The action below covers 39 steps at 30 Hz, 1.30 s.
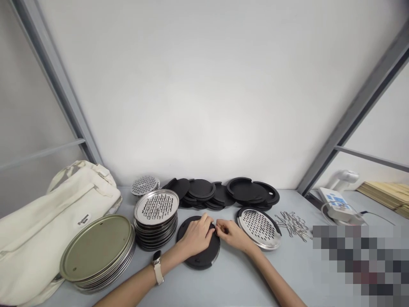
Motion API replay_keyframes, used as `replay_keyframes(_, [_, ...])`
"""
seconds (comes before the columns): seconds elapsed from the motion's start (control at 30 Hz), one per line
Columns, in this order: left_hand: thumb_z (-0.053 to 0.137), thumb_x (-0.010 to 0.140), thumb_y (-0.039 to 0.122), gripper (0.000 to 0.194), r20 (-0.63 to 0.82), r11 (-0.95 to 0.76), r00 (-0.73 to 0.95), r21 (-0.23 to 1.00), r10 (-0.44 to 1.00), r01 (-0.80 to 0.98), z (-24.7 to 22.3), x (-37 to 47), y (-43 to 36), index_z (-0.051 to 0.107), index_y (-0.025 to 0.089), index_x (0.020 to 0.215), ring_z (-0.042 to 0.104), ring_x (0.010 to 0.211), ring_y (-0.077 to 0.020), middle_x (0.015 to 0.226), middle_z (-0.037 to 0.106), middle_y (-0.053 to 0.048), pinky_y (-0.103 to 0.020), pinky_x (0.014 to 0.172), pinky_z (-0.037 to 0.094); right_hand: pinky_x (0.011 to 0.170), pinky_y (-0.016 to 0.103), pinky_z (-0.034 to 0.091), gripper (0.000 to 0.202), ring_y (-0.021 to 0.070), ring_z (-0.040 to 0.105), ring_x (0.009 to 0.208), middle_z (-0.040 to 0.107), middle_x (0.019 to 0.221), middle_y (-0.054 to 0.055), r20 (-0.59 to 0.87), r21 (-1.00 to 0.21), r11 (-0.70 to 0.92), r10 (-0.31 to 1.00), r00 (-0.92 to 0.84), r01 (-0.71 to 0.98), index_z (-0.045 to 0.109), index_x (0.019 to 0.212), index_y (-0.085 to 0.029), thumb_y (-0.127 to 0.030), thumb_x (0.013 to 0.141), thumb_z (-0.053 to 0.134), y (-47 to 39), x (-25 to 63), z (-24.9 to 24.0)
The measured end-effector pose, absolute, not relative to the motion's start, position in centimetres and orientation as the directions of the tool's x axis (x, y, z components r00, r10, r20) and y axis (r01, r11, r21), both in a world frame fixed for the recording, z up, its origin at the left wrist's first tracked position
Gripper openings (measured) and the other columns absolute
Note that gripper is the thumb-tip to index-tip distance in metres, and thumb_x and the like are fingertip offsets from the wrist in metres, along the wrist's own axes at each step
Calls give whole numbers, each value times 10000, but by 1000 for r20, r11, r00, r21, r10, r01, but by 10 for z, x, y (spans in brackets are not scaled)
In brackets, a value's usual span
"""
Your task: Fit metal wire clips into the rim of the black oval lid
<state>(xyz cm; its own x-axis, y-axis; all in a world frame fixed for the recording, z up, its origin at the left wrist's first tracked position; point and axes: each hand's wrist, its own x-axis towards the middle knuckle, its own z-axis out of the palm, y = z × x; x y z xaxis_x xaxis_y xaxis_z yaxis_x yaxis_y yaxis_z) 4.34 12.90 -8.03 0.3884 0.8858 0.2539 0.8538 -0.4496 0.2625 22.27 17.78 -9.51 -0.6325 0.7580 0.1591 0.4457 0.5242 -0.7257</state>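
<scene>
A black round disc (204,256) lies flat on the table in front of me, with a thin shiny strip along its lower right edge. My left hand (198,234) rests over it, fingers pinched together near its upper right rim. Just to the right, my right hand (232,233) is closed in a pinch at that same rim, its fingertips almost meeting those of the left. Whatever sits between the fingertips is small and mostly hidden. Beside the right hand is a round metal grater plate (258,228) set in a black rim.
Left of my hands stand a stack of grater plates (156,207), a perforated disc (145,186) and a stack of olive-green round plates (99,243). Black rings and discs (201,189) lie along the wall. Wire hooks (292,224), a white device (337,204) and a cream bag (73,196) flank them.
</scene>
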Motion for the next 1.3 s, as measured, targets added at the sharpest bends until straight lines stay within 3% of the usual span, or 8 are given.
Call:
replay_keyframes(0.53, [382,938,253,164,232,-449,393,285,890,847,-78,44,129,479,221,1066,568,805,-180,1017,510,-28,-282,669,405,500,216,249,227,87,325,530,371,557,-62,128,-737,501,763,-634,454,391,628,-184,-244,846,412,177,222,-94])
replay_keyframes(1.3, [398,932,212,215,233,-476,419,305,877,825,-76,43,129,478,230,1131,578,820,-170,1044,513,-31,-271,668,411,491,213,228,228,74,271,519,291,545,-75,117,-770,484,748,-653,417,282,580,-199,-177,768,408,177,222,-91])
